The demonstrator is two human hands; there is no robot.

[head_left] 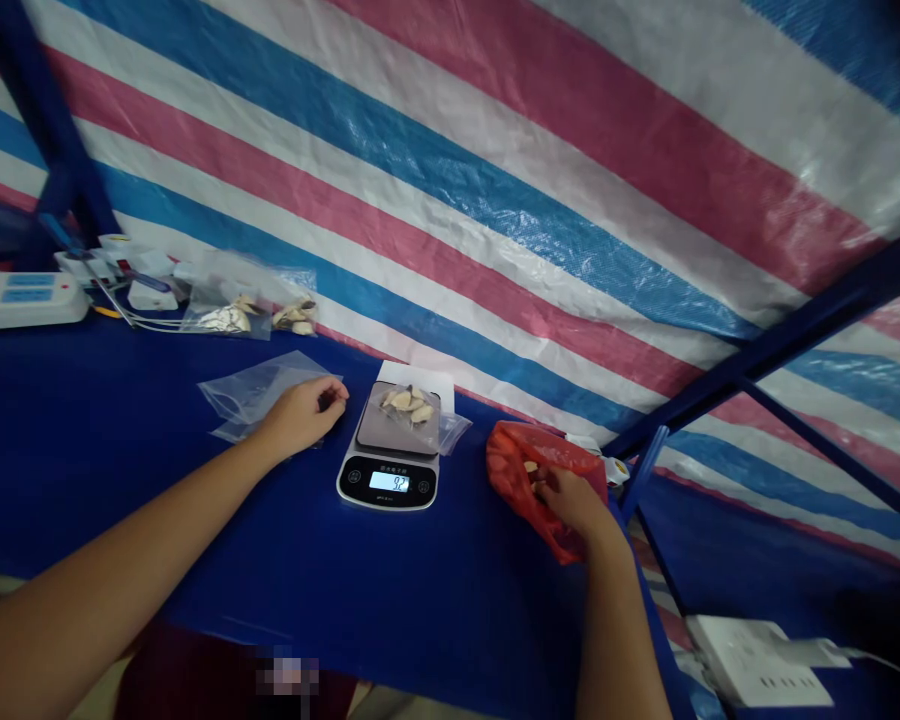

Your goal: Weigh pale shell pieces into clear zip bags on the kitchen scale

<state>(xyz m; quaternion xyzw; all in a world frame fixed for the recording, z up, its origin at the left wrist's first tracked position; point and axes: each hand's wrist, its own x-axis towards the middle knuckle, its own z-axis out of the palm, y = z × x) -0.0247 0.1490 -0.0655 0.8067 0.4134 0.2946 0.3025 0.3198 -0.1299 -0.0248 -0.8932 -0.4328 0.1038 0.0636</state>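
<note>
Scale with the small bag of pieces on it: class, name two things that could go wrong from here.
The clear bag overhangs the scale platform's right edge, so it might slip off or skew the reading. The right hand is inside the red bag close to the scale, so a nudge could shift it.

A striped tarpaulin (pixel 495 180) of pink, white and blue bands forms the wall behind the blue worktop (pixel 120 470) (its sheen catches overhead light). Dark blue metal frame bars (pixel 780 350) slant down across the tarpaulin at its right, and another upright (pixel 37 110) stands at its left.
</note>
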